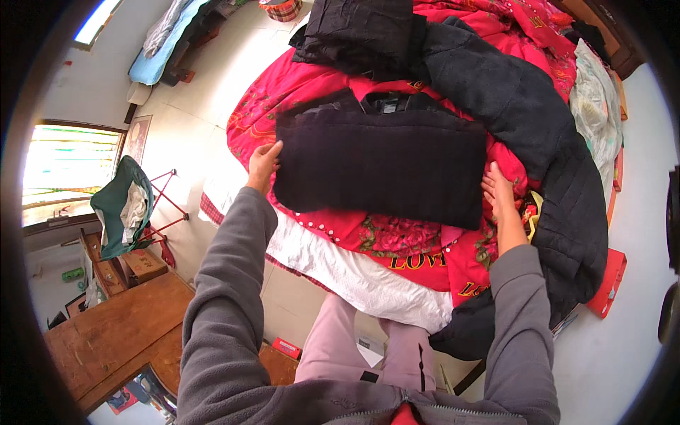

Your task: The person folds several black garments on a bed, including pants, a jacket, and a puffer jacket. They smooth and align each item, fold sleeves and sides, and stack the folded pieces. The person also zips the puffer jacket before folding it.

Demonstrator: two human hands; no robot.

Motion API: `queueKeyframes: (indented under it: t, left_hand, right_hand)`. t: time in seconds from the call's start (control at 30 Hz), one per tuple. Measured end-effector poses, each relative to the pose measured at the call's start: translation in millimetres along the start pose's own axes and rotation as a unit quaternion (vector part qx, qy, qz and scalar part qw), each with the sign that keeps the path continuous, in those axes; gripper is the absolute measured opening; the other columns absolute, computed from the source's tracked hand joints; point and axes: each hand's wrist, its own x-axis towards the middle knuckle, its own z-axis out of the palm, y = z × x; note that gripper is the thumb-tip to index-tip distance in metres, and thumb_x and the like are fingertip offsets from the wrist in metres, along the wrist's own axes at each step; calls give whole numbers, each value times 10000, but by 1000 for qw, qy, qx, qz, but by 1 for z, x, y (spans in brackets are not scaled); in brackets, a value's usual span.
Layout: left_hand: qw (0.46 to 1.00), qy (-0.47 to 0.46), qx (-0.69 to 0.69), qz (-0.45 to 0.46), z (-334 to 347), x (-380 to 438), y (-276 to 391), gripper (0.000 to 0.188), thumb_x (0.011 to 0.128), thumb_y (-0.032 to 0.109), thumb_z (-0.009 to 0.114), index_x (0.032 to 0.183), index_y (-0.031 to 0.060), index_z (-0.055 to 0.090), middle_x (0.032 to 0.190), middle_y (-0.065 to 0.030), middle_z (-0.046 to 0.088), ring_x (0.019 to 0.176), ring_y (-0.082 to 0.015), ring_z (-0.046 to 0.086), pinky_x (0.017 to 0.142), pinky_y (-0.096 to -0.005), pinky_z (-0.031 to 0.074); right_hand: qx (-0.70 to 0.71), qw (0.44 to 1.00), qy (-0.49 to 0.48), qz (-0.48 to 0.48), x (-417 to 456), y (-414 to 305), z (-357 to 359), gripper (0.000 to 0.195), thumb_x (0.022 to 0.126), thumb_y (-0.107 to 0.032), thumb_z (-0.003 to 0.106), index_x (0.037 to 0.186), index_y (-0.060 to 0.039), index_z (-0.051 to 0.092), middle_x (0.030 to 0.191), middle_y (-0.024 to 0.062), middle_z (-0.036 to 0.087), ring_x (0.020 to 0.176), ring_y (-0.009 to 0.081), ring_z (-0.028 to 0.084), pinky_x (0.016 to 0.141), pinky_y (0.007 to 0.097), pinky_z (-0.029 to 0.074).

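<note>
A black folded garment [380, 164] with a collar showing at its far edge lies over a red floral quilt [319, 85] on the bed. At its left edge, my left hand [264, 166] pinches the fabric, with the thumb on top and the other fingers partly hidden. Beside the right edge my right hand [498, 186] is held flat with fingers extended, not closed on the cloth. Whether its fingertips touch the garment is hard to tell.
Beyond the garment sits a stack of folded black clothes [361, 37]. A dark padded garment [494, 90] curves along the right side. White bedding [340, 265] hangs at the near edge. On the left stand a green folding chair [119, 207] and a wooden table [122, 329].
</note>
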Motion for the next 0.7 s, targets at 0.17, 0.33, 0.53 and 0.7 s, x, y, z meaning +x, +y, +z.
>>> queueKeyframes:
  t: [0.17, 0.33, 0.53, 0.7]
  left_hand:
    - [978, -149, -55, -138, 8, -2, -26, 616, 919, 395, 742, 1348, -9, 562, 1211, -136, 687, 1133, -225, 650, 985, -355, 505]
    - [938, -208, -134, -245, -5, -9, -32, 609, 933, 443, 714, 1370, 41, 579, 1323, -106, 659, 1199, -234, 633, 1066, -375, 479]
    - [947, -233, -108, -195, 32, -26, -15, 594, 932, 346, 721, 1393, 16, 542, 1300, -139, 666, 1156, -262, 665, 1049, -400, 513]
    - [949, -185, -157, -201, 30, -60, -5, 526, 906, 210, 703, 1348, -33, 553, 1257, -167, 676, 1129, -285, 677, 1034, -397, 534]
  right_hand:
    - [139, 984, -109, 9, -9, 41, 8, 793, 897, -470, 745, 1468, 0, 460, 1428, 126, 561, 1294, 252, 540, 1087, 383, 420]
    - [58, 992, -43, -102, -4, 34, 34, 600, 866, -410, 782, 1285, -9, 626, 1201, 113, 708, 1072, 274, 676, 941, 351, 509]
    - [-71, 964, 132, -220, 2, 52, 48, 613, 807, -413, 832, 1223, -13, 626, 1166, 167, 704, 1060, 296, 681, 911, 413, 522]
    - [173, 979, -89, 52, -36, 12, 28, 714, 843, -284, 801, 1425, -9, 491, 1312, 151, 628, 1189, 285, 615, 1041, 391, 482]
